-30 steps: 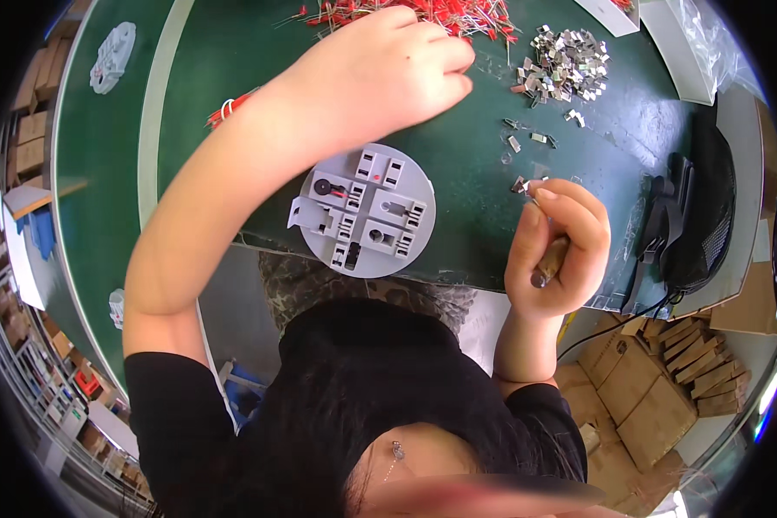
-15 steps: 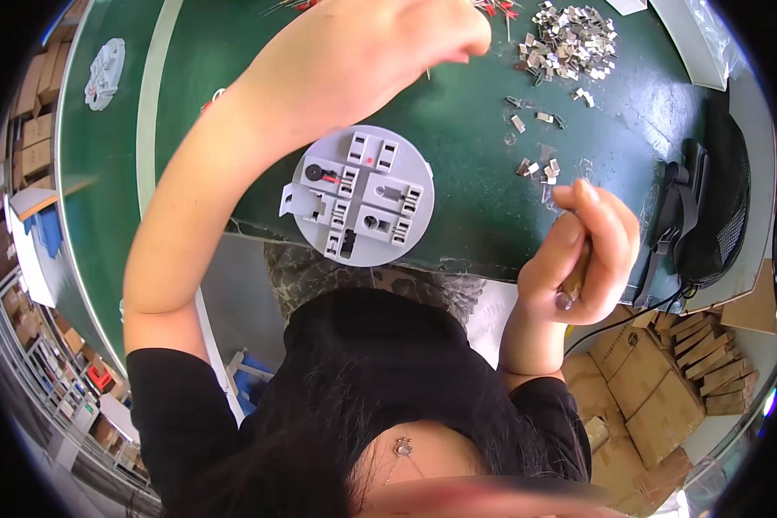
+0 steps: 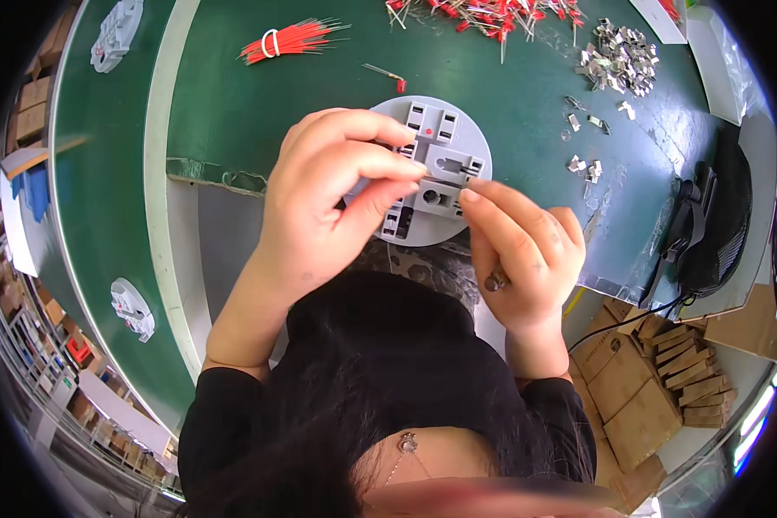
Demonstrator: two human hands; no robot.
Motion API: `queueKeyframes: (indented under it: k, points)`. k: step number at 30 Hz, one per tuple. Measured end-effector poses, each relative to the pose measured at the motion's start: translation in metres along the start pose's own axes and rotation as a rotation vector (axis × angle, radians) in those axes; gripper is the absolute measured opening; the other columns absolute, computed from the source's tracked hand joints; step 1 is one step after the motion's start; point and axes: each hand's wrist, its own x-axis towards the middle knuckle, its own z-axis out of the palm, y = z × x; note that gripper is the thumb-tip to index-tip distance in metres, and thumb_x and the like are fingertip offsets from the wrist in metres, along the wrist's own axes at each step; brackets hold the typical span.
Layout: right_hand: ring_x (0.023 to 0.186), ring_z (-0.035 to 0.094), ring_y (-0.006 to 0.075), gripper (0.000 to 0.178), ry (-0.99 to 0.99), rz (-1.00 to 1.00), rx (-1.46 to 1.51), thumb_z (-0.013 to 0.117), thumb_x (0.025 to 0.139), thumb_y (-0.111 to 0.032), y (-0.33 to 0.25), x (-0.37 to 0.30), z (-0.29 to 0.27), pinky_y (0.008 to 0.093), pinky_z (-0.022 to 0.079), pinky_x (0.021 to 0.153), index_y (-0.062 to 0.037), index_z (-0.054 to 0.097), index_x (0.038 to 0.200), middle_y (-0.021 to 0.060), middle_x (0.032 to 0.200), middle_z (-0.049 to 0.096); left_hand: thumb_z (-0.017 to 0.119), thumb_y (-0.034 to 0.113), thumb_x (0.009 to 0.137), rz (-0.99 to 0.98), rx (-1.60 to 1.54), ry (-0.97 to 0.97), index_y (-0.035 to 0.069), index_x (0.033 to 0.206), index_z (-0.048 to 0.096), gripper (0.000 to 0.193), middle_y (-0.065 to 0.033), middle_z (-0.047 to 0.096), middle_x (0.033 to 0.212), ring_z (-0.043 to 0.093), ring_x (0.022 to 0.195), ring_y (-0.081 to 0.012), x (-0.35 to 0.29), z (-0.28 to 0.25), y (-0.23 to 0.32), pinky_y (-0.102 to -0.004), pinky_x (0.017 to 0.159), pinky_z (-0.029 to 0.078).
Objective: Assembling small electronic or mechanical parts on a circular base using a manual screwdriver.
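Note:
A round grey plate (image 3: 472, 138) with raised sockets lies at the front edge of the green table, under both hands. My left hand (image 3: 328, 194) reaches over its left side. Thumb and index finger are pinched above the sockets; whatever is between them is too small to make out. On the right side of the plate, my right hand (image 3: 531, 237) curls round a brown-handled tool (image 3: 495, 281) whose end shows below the fingers. The right fingertips touch or nearly touch the plate's right sockets. One red-bodied part with thin leads (image 3: 401, 85) lies just beyond the plate.
Beyond lie a tied bundle of red wires (image 3: 293, 41), a heap of red leaded parts (image 3: 501, 17) and a pile of small metal clips (image 3: 620, 59). A black mesh bag (image 3: 721, 207) sits at right. Grey moulded pieces (image 3: 132, 309) are on the left strip, cardboard (image 3: 639, 393) below right.
My left hand has come back from the far side of the table to the plate, fingers pinched. My right hand has moved left to the plate, still holding the brown-handled tool.

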Motion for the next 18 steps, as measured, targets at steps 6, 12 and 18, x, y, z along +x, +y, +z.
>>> queueKeyframes:
  k: [6, 12, 18]
  points:
    - [0.06, 0.052, 0.0134, 0.032, 0.078, 0.04, -0.031, 0.079, 0.075, 0.004, 0.001, -0.003, -0.005, 0.0253, 0.038, 0.054, -0.0087, 0.071, 0.104, 0.0084, 0.099, 0.074, 0.077, -0.003, 0.079, -0.03, 0.066, 0.003, 0.005, 0.093, 0.073, 0.016, -0.0086, 0.064, 0.114, 0.061, 0.099, -0.0204, 0.011, 0.007, 0.009, -0.0301, 0.08, 0.054]
    - [0.056, 0.053, 0.012, 0.033, 0.095, 0.084, -0.043, 0.078, 0.074, 0.006, 0.003, -0.003, -0.007, 0.0252, 0.037, 0.054, -0.0086, 0.069, 0.102, 0.0053, 0.093, 0.075, 0.079, -0.002, 0.076, -0.095, 0.044, -0.015, 0.006, 0.092, 0.074, 0.019, -0.0071, 0.064, 0.112, 0.06, 0.096, -0.0216, 0.014, 0.012, 0.005, -0.0317, 0.079, 0.051]
    - [0.053, 0.056, 0.0114, 0.035, 0.125, 0.097, -0.026, 0.078, 0.072, 0.005, 0.011, -0.002, -0.01, 0.0252, 0.036, 0.052, -0.0108, 0.066, 0.101, -0.0006, 0.09, 0.076, 0.08, -0.002, 0.073, -0.016, 0.266, -0.079, 0.009, 0.093, 0.074, 0.023, -0.0054, 0.064, 0.11, 0.06, 0.094, -0.0222, 0.019, 0.002, 0.015, -0.0335, 0.08, 0.048]
